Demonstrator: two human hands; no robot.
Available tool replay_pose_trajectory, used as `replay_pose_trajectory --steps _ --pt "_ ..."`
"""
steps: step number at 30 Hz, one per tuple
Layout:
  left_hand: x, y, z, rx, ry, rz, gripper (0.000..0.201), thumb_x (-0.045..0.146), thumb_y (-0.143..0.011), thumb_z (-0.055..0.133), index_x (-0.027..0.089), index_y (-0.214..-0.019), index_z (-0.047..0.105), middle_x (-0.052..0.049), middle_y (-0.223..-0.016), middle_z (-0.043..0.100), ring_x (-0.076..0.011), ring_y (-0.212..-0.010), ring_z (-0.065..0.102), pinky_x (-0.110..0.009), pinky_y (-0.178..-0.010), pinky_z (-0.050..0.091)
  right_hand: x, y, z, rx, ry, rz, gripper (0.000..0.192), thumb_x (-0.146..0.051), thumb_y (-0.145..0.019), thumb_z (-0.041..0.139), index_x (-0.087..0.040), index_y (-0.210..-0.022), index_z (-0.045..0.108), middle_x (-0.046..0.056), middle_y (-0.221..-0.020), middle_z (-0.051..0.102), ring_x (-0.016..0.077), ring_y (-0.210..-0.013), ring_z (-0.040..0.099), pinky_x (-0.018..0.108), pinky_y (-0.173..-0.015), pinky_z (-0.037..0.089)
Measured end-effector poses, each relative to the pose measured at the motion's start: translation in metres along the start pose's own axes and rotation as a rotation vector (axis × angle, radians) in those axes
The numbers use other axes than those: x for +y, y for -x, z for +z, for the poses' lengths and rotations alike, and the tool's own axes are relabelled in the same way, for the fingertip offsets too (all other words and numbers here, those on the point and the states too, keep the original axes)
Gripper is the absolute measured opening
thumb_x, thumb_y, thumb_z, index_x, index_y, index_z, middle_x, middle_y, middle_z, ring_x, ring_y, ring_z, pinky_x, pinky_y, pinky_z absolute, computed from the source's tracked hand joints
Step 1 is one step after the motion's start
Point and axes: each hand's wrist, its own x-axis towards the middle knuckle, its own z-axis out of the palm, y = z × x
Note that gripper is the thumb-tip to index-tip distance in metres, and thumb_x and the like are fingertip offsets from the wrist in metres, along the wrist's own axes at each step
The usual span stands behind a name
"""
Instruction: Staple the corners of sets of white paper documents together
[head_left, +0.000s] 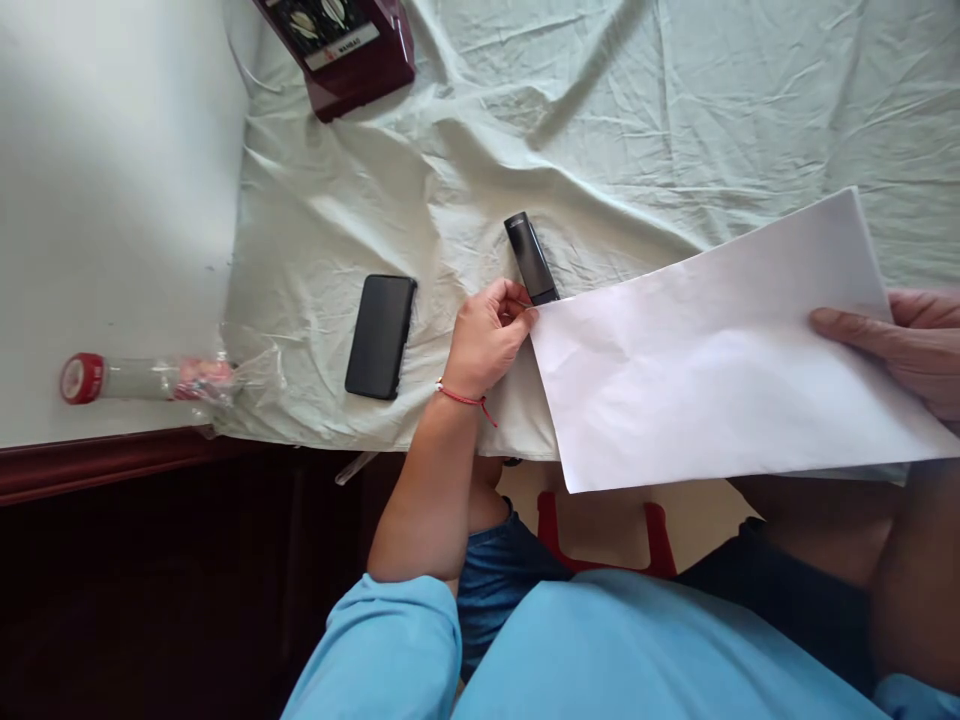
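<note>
A white sheet of paper [705,370], perhaps more than one layer, is stretched between my hands above the table's front edge. My left hand [491,335] pinches its upper left corner between thumb and fingers. At the right end, my right hand [911,345] grips the paper with the thumb on top; its fingers are partly hidden underneath and cut off by the picture's edge. Just beyond my left fingertips lies a slim black object [532,258] that looks like a stapler, its near end by the paper's corner. Left of my left hand, a black phone [381,337] lies flat.
A pale wrinkled cloth [600,130] covers the table. A dark red box-like appliance [360,70] stands at the back left. On the left, a clear bottle with a red cap [82,378] is near a crumpled plastic wrapper [259,375]. A red stool [660,540] shows below.
</note>
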Motion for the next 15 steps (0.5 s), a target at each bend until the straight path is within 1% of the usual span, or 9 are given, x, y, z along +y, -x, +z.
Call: replay_pose_trajectory --steps 1,2,5,8,10,11,13,14,15 --pt "0.0 0.0 0.003 0.032 -0.03 0.019 0.012 0.013 -0.083 0.075 0.02 -0.091 0.07 0.003 -0.073 0.069 -0.0139 -0.066 0.063 -0.029 -0.067 0.048 -0.004 0.002 0.001 -0.01 0.018 0.099 0.071 -0.069 -0.044 0.105 -0.024 -0.095 0.086 0.015 -0.081 0.076 0.0354 -0.049 0.064 0.043 -0.028 0.041" --pt "0.001 0.0 0.006 0.059 -0.057 0.034 0.014 0.01 -0.084 0.073 0.02 -0.093 0.069 0.004 -0.074 0.07 -0.0139 -0.066 0.064 -0.029 -0.067 0.048 -0.007 0.003 0.002 -0.007 0.025 0.147 0.073 -0.07 -0.042 0.105 -0.024 -0.096 0.086 0.014 -0.08 0.076 0.0338 -0.048 0.063 0.041 -0.027 0.039" --pt "0.0 0.001 0.013 0.125 -0.11 0.059 0.024 0.003 -0.084 0.07 0.021 -0.099 0.068 0.004 -0.078 0.072 -0.0143 -0.07 0.067 -0.03 -0.07 0.049 -0.012 0.004 0.003 0.022 0.01 0.07 0.07 -0.068 -0.043 0.106 -0.024 -0.094 0.085 0.011 -0.073 0.074 0.0268 -0.044 0.059 0.033 -0.026 0.032" --pt "-0.005 0.0 0.016 0.181 -0.156 0.075 0.028 0.003 -0.086 0.072 0.021 -0.107 0.067 0.002 -0.083 0.073 -0.0147 -0.069 0.066 -0.031 -0.073 0.052 -0.009 0.001 0.002 0.019 0.013 0.006 0.065 -0.068 -0.05 0.104 -0.023 -0.092 0.085 0.008 -0.068 0.071 0.0229 -0.041 0.054 0.03 -0.026 0.026" --pt "-0.01 -0.001 0.015 0.238 -0.222 0.157 0.041 0.004 -0.084 0.076 0.021 -0.121 0.068 -0.002 -0.102 0.078 -0.0165 -0.076 0.068 -0.034 -0.079 0.057 -0.007 0.0 0.0 0.036 0.034 -0.017 0.065 -0.071 -0.054 0.103 -0.022 -0.093 0.084 0.007 -0.066 0.069 0.0206 -0.039 0.051 0.029 -0.027 0.021" --pt "-0.013 -0.002 0.014 0.262 -0.265 0.235 0.052 0.004 -0.083 0.078 0.022 -0.13 0.067 -0.006 -0.117 0.079 -0.0189 -0.086 0.072 -0.036 -0.086 0.06 -0.007 0.001 0.0 0.043 0.054 -0.019 0.067 -0.072 -0.055 0.102 -0.023 -0.096 0.085 0.006 -0.065 0.069 0.0198 -0.039 0.051 0.028 -0.027 0.02" --pt "-0.02 -0.003 0.011 0.275 -0.356 0.446 0.066 0.004 -0.083 0.079 0.027 -0.143 0.065 -0.009 -0.145 0.072 -0.0259 -0.118 0.074 -0.042 -0.106 0.062 -0.009 0.005 0.0 0.044 0.101 -0.003 0.074 -0.076 -0.055 0.101 -0.024 -0.104 0.085 0.006 -0.071 0.072 0.0196 -0.042 0.054 0.027 -0.029 0.024" --pt "-0.022 -0.004 0.01 0.255 -0.395 0.555 0.066 0.004 -0.085 0.077 0.03 -0.146 0.066 -0.009 -0.154 0.068 -0.0285 -0.134 0.069 -0.045 -0.116 0.059 -0.01 0.008 0.0 0.038 0.12 0.01 0.077 -0.078 -0.055 0.1 -0.025 -0.108 0.085 0.006 -0.075 0.075 0.0199 -0.045 0.057 0.027 -0.03 0.028" --pt "-0.024 -0.004 0.008 0.223 -0.427 0.651 0.064 0.006 -0.088 0.075 0.031 -0.146 0.067 -0.008 -0.158 0.066 -0.0299 -0.145 0.064 -0.048 -0.124 0.055 -0.012 0.01 0.0 0.03 0.135 0.022 0.081 -0.08 -0.053 0.1 -0.026 -0.112 0.085 0.006 -0.08 0.076 0.0203 -0.048 0.06 0.027 -0.031 0.031"
